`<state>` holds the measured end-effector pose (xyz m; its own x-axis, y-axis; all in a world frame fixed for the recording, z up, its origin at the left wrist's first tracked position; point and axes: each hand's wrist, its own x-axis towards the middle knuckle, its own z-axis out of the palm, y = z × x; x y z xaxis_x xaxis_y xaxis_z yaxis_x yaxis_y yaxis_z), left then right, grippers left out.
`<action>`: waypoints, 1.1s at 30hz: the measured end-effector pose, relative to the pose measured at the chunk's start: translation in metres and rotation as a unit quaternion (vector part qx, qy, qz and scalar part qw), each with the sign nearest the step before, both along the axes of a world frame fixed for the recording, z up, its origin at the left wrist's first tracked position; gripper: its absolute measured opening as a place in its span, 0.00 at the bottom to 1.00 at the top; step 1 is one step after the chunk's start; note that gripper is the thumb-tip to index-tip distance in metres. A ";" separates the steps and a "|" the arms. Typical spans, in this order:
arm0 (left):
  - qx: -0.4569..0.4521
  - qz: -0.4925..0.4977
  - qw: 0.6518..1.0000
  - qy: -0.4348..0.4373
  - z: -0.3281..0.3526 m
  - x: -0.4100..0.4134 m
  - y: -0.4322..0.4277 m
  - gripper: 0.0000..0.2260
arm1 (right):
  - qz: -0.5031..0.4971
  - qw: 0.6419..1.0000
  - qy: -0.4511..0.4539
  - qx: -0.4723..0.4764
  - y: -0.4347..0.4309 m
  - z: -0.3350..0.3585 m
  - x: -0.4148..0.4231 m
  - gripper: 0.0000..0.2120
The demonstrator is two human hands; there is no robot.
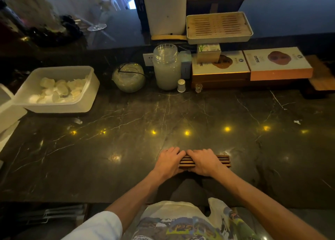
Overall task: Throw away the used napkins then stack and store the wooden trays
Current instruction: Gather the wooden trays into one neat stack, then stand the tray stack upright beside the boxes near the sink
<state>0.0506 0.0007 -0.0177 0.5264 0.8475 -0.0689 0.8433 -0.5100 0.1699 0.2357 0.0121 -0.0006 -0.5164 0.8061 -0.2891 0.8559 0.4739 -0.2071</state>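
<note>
shirt and sleeve: bottom of the frame, printed shirt (174, 223) and a white sleeve (101, 225) on the left arm. Person stands tight against the counter edge, so the work sits close in.

left hand: left hand (167, 162) lies palm down on the left end of the stack, just below centre of the frame. Fingers together and curled over the far edge, clamped on the wood. Looks like it's squaring that end up.

right hand: right hand (203, 162) right beside it, fingertips nearly touching the left's. Fingers together, wrapped over the top, thumb hidden so I can't tell how it grips underneath.

wooden trays: the wooden trays (223, 160) are one low slatted stack, flat on the dark marble counter (126, 149), right end poking out past the right hand. My guess is both hands press down to keep the slats lined up before a lift. So stacking looks done, storing isn't.

napkins: none visible near the hands. Can't say where they went.

white tub: white tub (56, 90) in the left middle, full of pale crumpled-looking bits. Too blurry to call.

glass jars: round jar (128, 77) and tall jar (166, 67) upper centre, pushed against the back ledge, well apart from the stack.

boxes: flat boxes (277, 65) upper right, with a slatted tea tray (218, 26) on the ledge above.
</note>
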 end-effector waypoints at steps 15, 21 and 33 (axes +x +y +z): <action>-0.300 0.412 0.744 -0.432 0.062 0.125 -0.038 0.40 | -0.438 0.543 0.566 -0.439 -0.059 0.008 0.167 0.33; -0.447 0.374 0.640 -0.501 0.071 0.224 -0.090 0.29 | -0.462 0.506 0.612 -0.396 -0.090 0.047 0.216 0.20; -0.388 0.302 0.740 -0.459 0.100 0.291 -0.142 0.34 | -0.514 0.577 0.583 -0.251 -0.196 0.076 0.265 0.43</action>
<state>0.3416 -0.1417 0.0824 0.1949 0.8403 -0.5058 0.2244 0.4638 0.8570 0.5004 -0.1836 0.0756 0.0815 0.8253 -0.5587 -0.2283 -0.5302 -0.8165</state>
